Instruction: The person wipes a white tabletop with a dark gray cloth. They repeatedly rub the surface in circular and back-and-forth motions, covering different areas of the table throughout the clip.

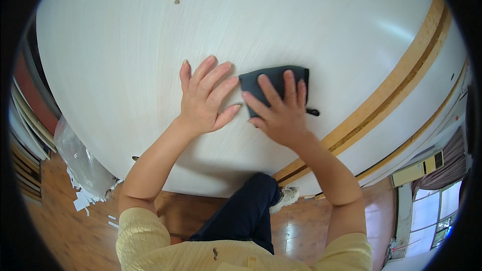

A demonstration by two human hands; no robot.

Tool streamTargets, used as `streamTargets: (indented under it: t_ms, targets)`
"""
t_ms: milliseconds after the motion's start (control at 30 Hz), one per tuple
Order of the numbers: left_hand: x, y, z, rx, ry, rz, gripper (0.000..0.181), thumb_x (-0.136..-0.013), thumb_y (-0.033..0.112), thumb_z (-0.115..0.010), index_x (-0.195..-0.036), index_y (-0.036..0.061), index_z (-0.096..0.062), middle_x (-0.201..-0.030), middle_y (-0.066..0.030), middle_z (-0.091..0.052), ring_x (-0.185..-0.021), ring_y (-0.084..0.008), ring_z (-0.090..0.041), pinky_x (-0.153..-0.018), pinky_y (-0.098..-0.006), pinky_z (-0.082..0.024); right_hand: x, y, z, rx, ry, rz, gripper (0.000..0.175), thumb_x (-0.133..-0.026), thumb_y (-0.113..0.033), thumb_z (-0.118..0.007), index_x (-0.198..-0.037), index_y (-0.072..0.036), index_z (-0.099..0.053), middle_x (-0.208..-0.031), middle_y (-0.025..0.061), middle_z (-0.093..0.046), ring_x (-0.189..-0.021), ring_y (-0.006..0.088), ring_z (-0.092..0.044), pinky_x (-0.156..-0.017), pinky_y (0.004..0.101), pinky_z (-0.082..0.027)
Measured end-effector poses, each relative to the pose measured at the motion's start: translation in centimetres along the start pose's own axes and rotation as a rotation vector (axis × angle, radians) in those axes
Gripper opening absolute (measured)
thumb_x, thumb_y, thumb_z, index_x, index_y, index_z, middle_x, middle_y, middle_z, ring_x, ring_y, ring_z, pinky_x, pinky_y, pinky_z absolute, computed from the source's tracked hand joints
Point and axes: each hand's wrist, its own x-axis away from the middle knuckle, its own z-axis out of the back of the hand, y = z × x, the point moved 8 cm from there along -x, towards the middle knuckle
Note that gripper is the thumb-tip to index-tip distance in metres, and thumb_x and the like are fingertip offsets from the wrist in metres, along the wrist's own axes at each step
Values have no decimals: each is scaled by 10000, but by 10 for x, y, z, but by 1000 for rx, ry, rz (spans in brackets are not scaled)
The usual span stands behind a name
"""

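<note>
A large white panel [124, 64] with a faint streaked surface fills the view before me. On it, near the middle, my left hand [205, 99] rests palm down with its fingers spread, holding nothing. Just to its right my right hand [284, 111] presses flat on a dark grey cloth [276, 71], fingers spread over it. A small black loop [312, 112] sticks out at the cloth's lower right. The fingertips of both hands are close but apart. The panel has a small hole [177, 2] near the top and another hole [134, 158] beside my left forearm.
Wood-coloured edging [376, 101] with a dark groove borders the panel at right, with more white panels [406, 131] beyond. At lower left a clear plastic bag [81, 158] and paper scraps [84, 200] lie on the wooden floor [64, 222]. Boards [28, 109] stand at far left.
</note>
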Motion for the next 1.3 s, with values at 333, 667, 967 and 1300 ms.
streamTargets:
  t_ms: [333,667,967,1300]
  targets:
    - [4,-9,7,8,71,56,531,-784,352,-597,-1238,110,-467,-1343,-119,-429,-1271,-331,-344,-1068,-500,-101,-44,-14,0,8,56,91,587,-696,-344,-704,-1246,-274,-509,-1416,-11,-354,-1312,311,-275,-1009,564,-205]
    - [22,-38,35,-87,151,138,526,-792,338,-591,-1239,97,-453,-1327,-133,-448,-1261,-333,-357,-1053,-478,-140,-67,-24,-6,11,36,107,590,-726,-315,-692,-1278,-281,-485,-1429,44,-334,-1300,385,-255,-984,604,-185]
    - [30,-36,38,-16,171,69,528,-769,352,-588,-1216,92,-479,-1309,-145,-459,-1201,-350,-413,-1013,-492,-199,-74,-33,-8,55,-58,284,566,-718,-341,-659,-1256,-292,-492,-1415,-17,-355,-1328,286,-252,-1021,529,-176]
    - [38,-34,38,-7,150,6,579,-855,470,-499,-1226,29,-446,-1298,-216,-434,-1203,-370,-401,-1008,-490,-287,-7,-85,-43,66,-75,540,417,-811,-269,-544,-1228,-262,-541,-1422,-54,-357,-1346,209,-260,-1074,474,-162]
